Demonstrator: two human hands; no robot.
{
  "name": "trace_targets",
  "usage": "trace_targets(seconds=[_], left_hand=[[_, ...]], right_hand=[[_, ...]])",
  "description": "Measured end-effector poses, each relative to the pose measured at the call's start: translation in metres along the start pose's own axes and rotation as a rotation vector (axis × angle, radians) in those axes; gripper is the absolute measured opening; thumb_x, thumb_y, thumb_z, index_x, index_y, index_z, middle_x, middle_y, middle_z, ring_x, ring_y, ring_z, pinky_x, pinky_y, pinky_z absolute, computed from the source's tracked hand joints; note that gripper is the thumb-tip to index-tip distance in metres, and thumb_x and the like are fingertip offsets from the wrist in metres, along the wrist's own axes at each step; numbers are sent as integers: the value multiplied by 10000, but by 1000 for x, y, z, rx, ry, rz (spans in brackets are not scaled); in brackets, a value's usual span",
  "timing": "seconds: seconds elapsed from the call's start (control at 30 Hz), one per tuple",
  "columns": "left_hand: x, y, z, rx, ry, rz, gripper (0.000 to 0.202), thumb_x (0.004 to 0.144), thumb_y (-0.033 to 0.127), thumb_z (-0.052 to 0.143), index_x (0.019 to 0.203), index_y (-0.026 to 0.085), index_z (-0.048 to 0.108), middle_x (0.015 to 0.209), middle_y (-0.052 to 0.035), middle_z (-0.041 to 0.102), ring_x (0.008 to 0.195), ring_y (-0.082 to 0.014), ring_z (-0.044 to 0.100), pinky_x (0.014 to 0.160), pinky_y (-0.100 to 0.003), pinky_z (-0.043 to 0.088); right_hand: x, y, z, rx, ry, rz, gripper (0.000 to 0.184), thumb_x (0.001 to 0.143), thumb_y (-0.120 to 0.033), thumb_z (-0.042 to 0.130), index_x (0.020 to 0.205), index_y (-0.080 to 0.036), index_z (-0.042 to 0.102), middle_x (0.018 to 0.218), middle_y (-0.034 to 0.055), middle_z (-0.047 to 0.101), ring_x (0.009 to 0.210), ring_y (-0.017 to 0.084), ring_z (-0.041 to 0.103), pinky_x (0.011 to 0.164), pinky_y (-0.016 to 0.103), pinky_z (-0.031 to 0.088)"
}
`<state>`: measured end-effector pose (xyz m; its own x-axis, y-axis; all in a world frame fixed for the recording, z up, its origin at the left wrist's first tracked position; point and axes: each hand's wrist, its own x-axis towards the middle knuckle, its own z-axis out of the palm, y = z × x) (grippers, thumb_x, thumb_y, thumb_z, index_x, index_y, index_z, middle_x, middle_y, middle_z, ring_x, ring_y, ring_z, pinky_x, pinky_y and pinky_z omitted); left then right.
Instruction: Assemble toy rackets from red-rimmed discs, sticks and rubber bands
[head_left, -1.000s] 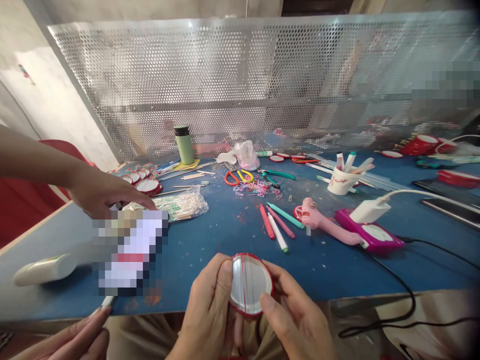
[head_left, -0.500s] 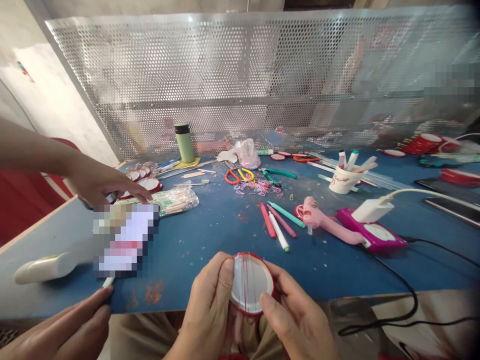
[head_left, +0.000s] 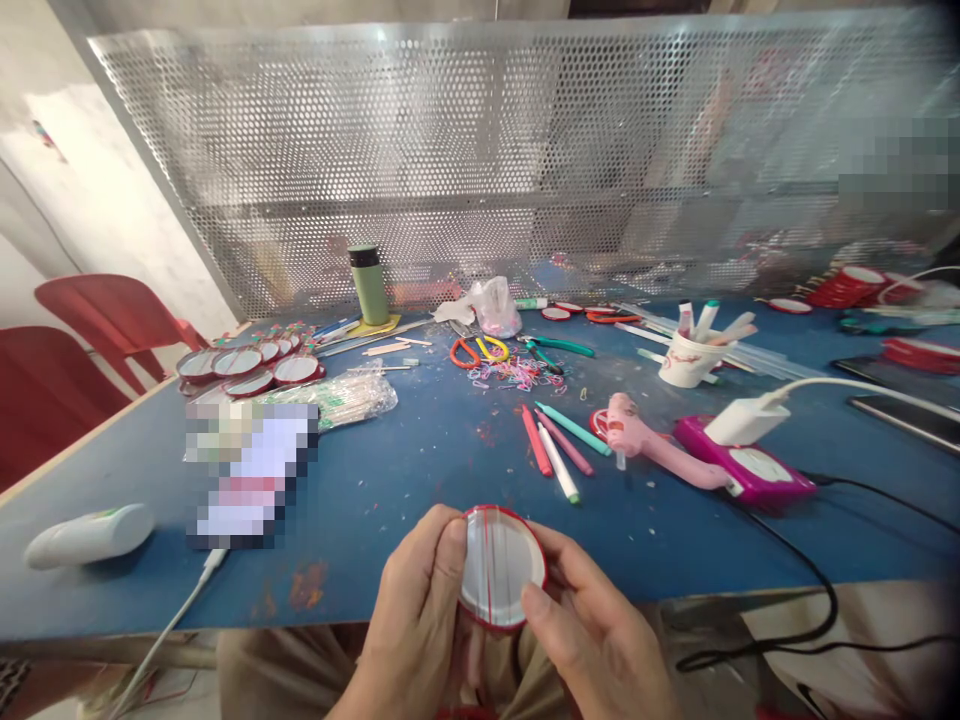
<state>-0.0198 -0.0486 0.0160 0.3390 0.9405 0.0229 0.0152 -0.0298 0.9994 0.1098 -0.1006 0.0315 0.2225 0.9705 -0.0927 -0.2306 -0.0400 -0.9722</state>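
Note:
Just past the front edge of the table, I hold a round red-rimmed lid (head_left: pixel 504 568) between both hands. Its pale, shiny face is turned up, crossed by thin vertical streaks, one of them red. My left hand (head_left: pixel 421 600) grips the left rim, thumb lying along the edge. On the other side my right hand (head_left: pixel 592 610) pinches the lower right rim, its thumb tip at the face and fingers behind. The underside is hidden. Nearest beyond my hands lie several markers (head_left: pixel 557 455) on the blue table (head_left: pixel 375 540).
A pink glue gun (head_left: pixel 649 445) rests against a purple power block (head_left: pixel 750 465), with cables running off the right edge. To the left lie a phone (head_left: pixel 259 475) on a charging cable, a white bottle (head_left: pixel 94 535) and several red-rimmed lids (head_left: pixel 247 382). Pliers (head_left: pixel 562 346) lie further back.
Another person's arm and hands, which were around the phone at the left, have gone from view. My hands and the lid are almost unchanged.

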Motion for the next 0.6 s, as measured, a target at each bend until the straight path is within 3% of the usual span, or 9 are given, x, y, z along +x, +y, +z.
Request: trace_targets(seconds=[0.23,0.6], left_hand=[[-4,6,3,-17,30,-72,416,973,583,425,746,241,494,415,82,412,316,-82,320,320,-226,207],[-3,8,2,-8,42,-26,425,971,573,440,738,225,512,473,67,430,372,-85,354,353,-195,267]], right_hand=[[-4,1,4,154,7,32,388,806,-471,746,1118,-248,687,1209,91,718,1159,275,648,986,358,524],[4,19,2,291,4,25,410,795,-446,761,1127,-213,697,1151,125,722,1115,289,661,990,397,511]])
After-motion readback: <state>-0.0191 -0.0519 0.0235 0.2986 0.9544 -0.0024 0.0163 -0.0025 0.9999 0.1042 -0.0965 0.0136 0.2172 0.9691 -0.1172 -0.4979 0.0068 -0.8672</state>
